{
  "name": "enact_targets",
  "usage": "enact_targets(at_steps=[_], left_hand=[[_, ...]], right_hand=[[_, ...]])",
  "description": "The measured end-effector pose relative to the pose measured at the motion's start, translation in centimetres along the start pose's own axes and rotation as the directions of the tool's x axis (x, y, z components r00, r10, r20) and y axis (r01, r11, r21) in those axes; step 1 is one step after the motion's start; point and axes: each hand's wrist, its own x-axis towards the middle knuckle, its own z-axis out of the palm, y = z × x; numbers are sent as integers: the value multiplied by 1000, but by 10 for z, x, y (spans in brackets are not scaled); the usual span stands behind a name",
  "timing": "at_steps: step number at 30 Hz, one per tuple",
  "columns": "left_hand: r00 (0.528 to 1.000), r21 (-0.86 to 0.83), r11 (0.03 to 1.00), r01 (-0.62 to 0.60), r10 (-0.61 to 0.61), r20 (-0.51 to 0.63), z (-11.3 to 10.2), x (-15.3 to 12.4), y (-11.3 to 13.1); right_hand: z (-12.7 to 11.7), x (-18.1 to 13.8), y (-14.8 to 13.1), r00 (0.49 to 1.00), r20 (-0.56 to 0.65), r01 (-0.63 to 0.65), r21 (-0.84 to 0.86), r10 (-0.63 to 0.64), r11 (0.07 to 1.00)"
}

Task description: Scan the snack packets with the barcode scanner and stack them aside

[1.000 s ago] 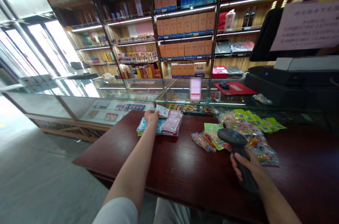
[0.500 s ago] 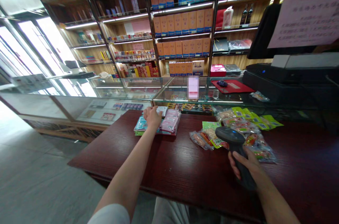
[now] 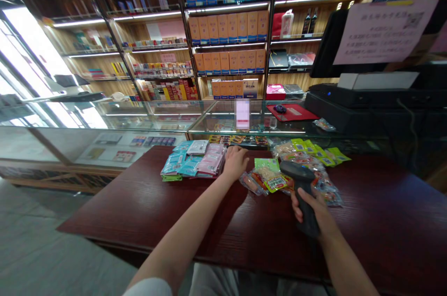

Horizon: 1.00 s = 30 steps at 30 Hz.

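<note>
On the wooden table, a pile of sachets lies at the far edge, left of the left hand; snack packets spread to its right, the barcode scanner in the right hand just near of them; behind stands a glass display counter, a cash register on its right end; shelves line the far wall.

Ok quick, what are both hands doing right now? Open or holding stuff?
Left hand: above the table, fingers hidden, cannot tell.
Right hand: closed around the scanner.
</note>
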Motion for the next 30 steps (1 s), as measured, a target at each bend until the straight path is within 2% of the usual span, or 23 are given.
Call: enact_targets(at_steps=[2,5,9,12,20,24,28,30], left_hand=[[989,-53,996,-77,83,126,20,8,4],[929,-150,973,-173,212,302,46,23,4],[868,-191,964,-183,250,430,63,36,0],[873,-146,977,-154,204,444,61,38,-3],[927,91,995,-40,3,375,42,39,-10],[895,235,966,104,-194,401,44,42,-5],[853,258,944,208,-304,423,49,47,0],[857,231,937,261,-335,392,51,48,0]], right_hand=[[-1,1,-1,1000,-10,16,36,-15,999],[-2,2,-1,1000,-13,24,56,-23,998],[-2,4,-2,1000,-16,15,61,-14,998],[-2,5,0,1000,-20,19,73,-18,997],[-4,8,7,999,24,26,35,-27,999],[-2,7,7,999,27,28,20,-28,999],[0,5,5,999,12,31,24,-31,999],[1,5,5,1000,6,30,20,-30,999]])
